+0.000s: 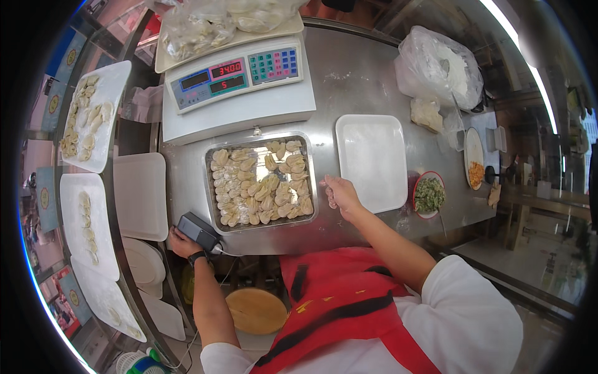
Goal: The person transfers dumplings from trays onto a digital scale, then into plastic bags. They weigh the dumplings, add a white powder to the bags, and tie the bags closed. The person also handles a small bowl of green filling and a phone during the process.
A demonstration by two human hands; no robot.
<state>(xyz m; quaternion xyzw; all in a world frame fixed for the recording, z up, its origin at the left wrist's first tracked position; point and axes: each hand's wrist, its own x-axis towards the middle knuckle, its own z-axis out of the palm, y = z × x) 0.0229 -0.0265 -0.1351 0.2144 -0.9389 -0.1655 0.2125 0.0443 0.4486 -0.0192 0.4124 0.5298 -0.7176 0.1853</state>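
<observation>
My left hand rests at the left end of a dark box-shaped device with a white cable, near the table's front edge; its grip is partly hidden. Right of the device, a metal tray holds rows of folded dumplings, with bare metal showing between some. My right hand hangs between that tray and a white plastic tray, its fingers curled; whether something small lies within them cannot be told. A red-rimmed bowl of chopped green filling stands right of the white tray.
A digital scale with bagged dumplings on its pan stands at the back left. At the back right is a bag of flour; an oval plate with orange food lies at the right. Trays with dumplings line the left shelf.
</observation>
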